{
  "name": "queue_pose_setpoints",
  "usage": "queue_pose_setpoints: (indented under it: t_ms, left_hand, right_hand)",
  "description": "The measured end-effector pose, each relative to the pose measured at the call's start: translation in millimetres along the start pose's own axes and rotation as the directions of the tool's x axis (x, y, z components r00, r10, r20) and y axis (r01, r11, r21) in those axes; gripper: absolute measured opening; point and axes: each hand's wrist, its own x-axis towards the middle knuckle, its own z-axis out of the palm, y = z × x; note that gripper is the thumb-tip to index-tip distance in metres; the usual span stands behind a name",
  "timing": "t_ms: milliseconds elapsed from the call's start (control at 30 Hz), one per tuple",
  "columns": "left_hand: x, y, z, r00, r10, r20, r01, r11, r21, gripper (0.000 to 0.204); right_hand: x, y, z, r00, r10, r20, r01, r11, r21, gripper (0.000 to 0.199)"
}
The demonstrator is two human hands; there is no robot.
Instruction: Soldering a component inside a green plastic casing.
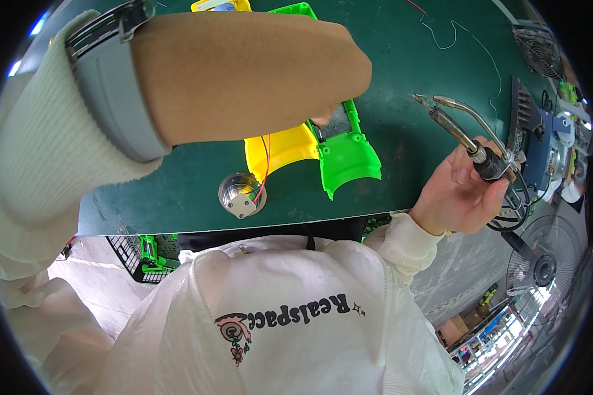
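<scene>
Two hands at a green worktop (408, 66): the right hand (464, 187) has a soldering iron (489, 166) gripped, pointing away and to the left. The left hand (336, 79) is down at the green shell (350, 161), but mostly hidden, so can't tell if it's gripping anything. Yellow shell (277, 153) sits right beside the green one, with a round metal part (241, 205) near the front edge.

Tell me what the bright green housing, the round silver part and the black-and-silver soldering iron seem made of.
Bright green housing: likely moulded plastic, semi-gloss, with thin edges and round bosses.
Round silver part: probably polished metal, given its mirror-like shine.
Black-and-silver soldering iron: metal-looking barrel, dull and discoloured; black grip, perhaps rubber or plastic.
</scene>
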Motion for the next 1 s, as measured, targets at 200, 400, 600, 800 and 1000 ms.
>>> queue_pose_setpoints:
  t_ms: [200, 400, 600, 800, 1000]
  left_hand:
    - [0.1, 2.8, 1.6, 0.988, -0.149, 0.028, 0.152, 0.965, -0.214, 0.005]
    - [0.4, 0.5, 0.9, 0.997, -0.076, -0.001, 0.074, 0.984, -0.164, 0.007]
    - [0.7, 0.6, -0.2, 0.996, -0.085, 0.006, 0.084, 0.977, -0.198, 0.007]
    - [0.3, 2.2, 0.7, 0.986, -0.163, 0.037, 0.167, 0.943, -0.289, 0.009]
    - [0.9, 2.3, 1.4, 0.983, -0.181, 0.037, 0.184, 0.938, -0.293, 0.012]
  right_hand:
    - [-0.4, -1.5, 4.1, 1.0, 0.001, -0.002, -0.001, 1.0, -0.007, 0.033]
    - [-0.5, -1.7, 5.8, 0.999, 0.0, -0.04, -0.001, 1.0, -0.031, 0.032]
    - [-0.1, -1.2, 5.6, 1.0, -0.006, -0.017, 0.006, 0.999, -0.045, 0.031]
    - [0.1, -1.2, 4.5, 1.0, 0.005, -0.017, -0.006, 0.999, -0.036, 0.032]
    - [0.2, -0.6, 2.8, 1.0, 0.004, 0.027, -0.002, 0.998, -0.069, 0.036]
